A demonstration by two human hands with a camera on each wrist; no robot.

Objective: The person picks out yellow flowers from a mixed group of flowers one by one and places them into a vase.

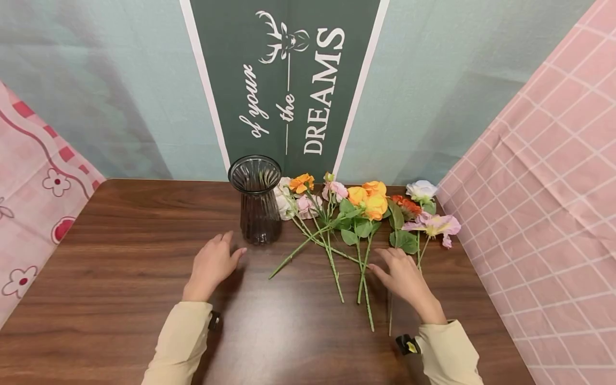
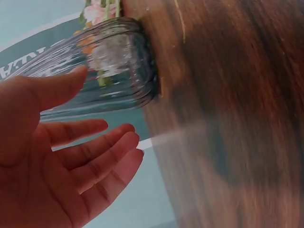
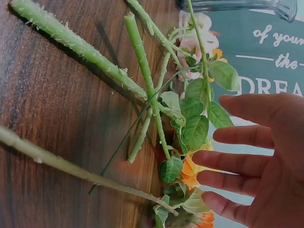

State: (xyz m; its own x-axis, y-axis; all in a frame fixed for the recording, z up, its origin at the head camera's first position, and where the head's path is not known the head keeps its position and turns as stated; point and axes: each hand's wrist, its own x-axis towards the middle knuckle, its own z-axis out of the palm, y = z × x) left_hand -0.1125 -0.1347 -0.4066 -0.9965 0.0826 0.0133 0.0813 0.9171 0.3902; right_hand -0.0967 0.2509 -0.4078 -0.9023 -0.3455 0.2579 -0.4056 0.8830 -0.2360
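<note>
A dark, see-through ribbed vase [image 1: 260, 214] stands upright near the back of the table. Just left of it is my left hand [image 1: 212, 264], fingers extended and thumb apart, holding nothing; the left wrist view shows the vase [image 2: 114, 71] beyond the thumb. To the vase's right lie artificial flowers with crossed green stems: pink ones [image 1: 308, 206], orange-yellow ones [image 1: 374, 206], a red one [image 1: 406, 206], a white one [image 1: 421, 190] and a pale purple one [image 1: 439, 224]. My right hand [image 1: 401, 275] hovers by the orange flowers' stems [image 3: 147, 80], fingers spread and nothing held.
The brown wooden table [image 1: 120, 267] meets a blue-green cloth backdrop [image 1: 120, 80] with a dark printed panel [image 1: 289, 80]. Pink patterned cloths hang at the left [image 1: 38, 214] and right [image 1: 553, 187] sides.
</note>
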